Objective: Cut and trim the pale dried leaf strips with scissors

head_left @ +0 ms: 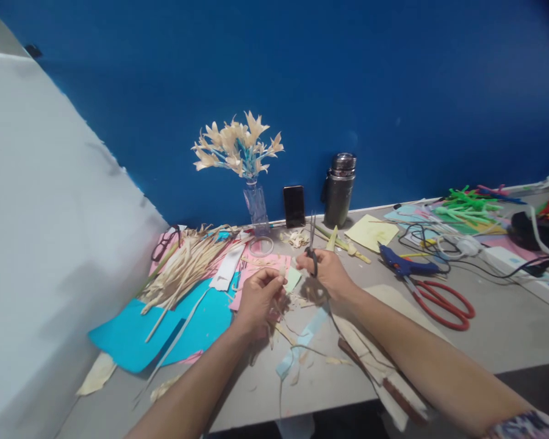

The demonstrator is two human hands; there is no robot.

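My right hand (pixel 328 272) is closed around the dark handles of a small pair of scissors (pixel 312 235), whose blades point up and away from me. Pinched between the thumb and fingers of my left hand (pixel 261 297) is a small pale piece (pixel 282 272), perhaps dried husk; its exact shape is hard to make out. Both hands hover over the table's middle, a short gap between them. Below and around them lie a pink sheet (pixel 251 281), a light blue strip (pixel 302 344) and scattered pale scraps.
A bundle of dried strips (pixel 183 262) lies on blue sheets (pixel 132 332) at left. Behind stand a clear bottle (pixel 256 207) with pale husk flowers (pixel 238 143), a phone (pixel 294 206) and a flask (pixel 340 192). At right are a glue gun (pixel 405 262) and red-handled scissors (pixel 443 303).
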